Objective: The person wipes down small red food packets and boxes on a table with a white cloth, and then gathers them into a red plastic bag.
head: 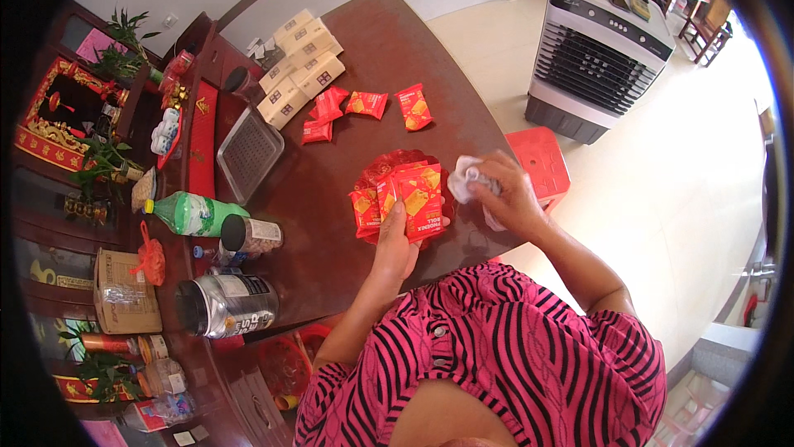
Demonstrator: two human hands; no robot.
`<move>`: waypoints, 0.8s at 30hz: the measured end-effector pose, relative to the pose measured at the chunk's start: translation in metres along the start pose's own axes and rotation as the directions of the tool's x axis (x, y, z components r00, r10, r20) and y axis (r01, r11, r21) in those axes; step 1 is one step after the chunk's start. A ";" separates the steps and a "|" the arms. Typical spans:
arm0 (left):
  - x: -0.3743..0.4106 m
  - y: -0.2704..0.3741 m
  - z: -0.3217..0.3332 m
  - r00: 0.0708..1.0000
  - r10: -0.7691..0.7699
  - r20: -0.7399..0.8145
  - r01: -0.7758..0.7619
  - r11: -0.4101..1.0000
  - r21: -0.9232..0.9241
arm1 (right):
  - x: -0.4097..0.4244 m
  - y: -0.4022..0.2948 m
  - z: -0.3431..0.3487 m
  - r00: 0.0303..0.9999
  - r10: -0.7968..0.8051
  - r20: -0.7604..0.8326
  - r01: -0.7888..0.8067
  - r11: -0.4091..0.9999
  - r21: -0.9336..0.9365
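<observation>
Between thumb and fingers, my left hand (pixel 397 237) grips a red snack packet (pixel 423 202) above a red patterned plate (pixel 386 166). More red packets (pixel 365 205) lie on that plate, partly hidden behind the held one. My right hand (pixel 505 183), slightly blurred, holds a crumpled white cloth (pixel 464 179) near the table's right edge, to the right of the plate. Farther back on the dark red wooden table (pixel 403 31), a single packet (pixel 414 107) lies apart. Several other packets (pixel 327 104) are grouped to its left.
Stacked tissue packs (pixel 302 62) and a grey plastic tray (pixel 251 152) stand at the back left. A green bottle (pixel 197 214), a lidded jar (pixel 253 235) and a large silver tub (pixel 229 305) line the left side. Right of the table are a red stool (pixel 539 161) and an air cooler (pixel 598 56).
</observation>
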State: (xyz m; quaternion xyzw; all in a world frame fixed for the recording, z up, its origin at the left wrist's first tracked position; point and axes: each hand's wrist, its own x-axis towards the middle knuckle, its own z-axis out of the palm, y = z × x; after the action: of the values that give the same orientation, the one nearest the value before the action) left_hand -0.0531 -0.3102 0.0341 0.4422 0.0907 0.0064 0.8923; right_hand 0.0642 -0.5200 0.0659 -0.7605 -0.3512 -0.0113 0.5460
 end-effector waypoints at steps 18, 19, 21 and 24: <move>0.005 -0.007 0.014 0.964 -0.221 -0.149 0.202 0.970 -0.131 | -0.001 -0.016 0.036 0.880 -0.461 0.111 0.474 0.843 -0.255; 0.003 -0.009 0.014 0.975 -0.208 -0.073 0.200 0.974 -0.105 | 0.006 -0.019 0.030 0.904 -0.421 0.073 0.424 0.863 -0.274; 0.000 -0.011 0.016 0.980 -0.184 0.078 0.188 0.981 -0.054 | 0.016 -0.023 0.023 0.941 -0.339 -0.004 0.322 0.896 -0.305; 0.001 -0.006 0.026 0.992 -0.123 -0.032 0.120 0.988 -0.094 | 0.013 -0.027 0.026 0.932 -0.362 -0.034 0.335 0.891 -0.307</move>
State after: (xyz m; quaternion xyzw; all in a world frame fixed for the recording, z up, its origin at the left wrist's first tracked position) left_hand -0.0478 -0.3345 0.0443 0.3942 0.1341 -0.0355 0.9085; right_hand 0.0499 -0.4875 0.0829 -0.7568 -0.4513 -0.1957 0.4305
